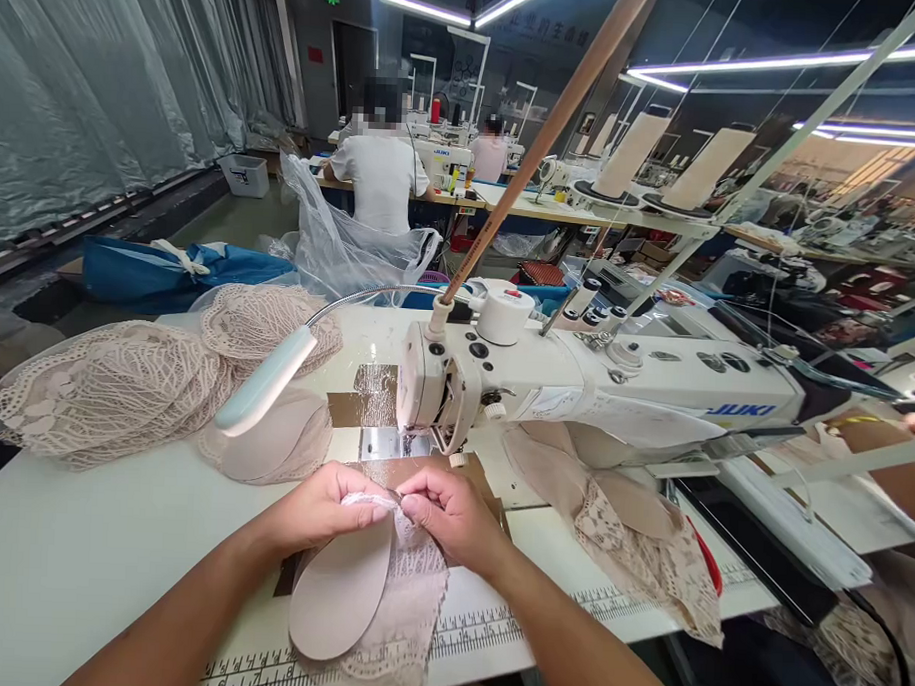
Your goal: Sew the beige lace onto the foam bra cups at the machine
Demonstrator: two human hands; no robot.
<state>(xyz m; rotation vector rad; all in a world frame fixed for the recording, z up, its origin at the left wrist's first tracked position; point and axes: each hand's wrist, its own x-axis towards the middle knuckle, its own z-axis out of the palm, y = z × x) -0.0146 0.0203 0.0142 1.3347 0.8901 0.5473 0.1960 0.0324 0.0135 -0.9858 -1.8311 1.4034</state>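
Note:
My left hand (324,503) and my right hand (452,513) meet just in front of the white sewing machine (576,382). Both are closed in a pinch on the top edge of a beige foam cup (340,589) with a piece of white lace (408,591) lying beside and under it. The cup and lace hang down over the table's front edge with its printed ruler (485,629). The needle area (424,444) of the machine is a short way beyond my fingers.
A pile of lace pieces (118,391) and foam cups (278,442) lies at the left under a gooseneck lamp (265,381). More lace-covered cups (631,534) lie right of the needle. Thread cones (633,149) stand behind. Two people sit at far tables.

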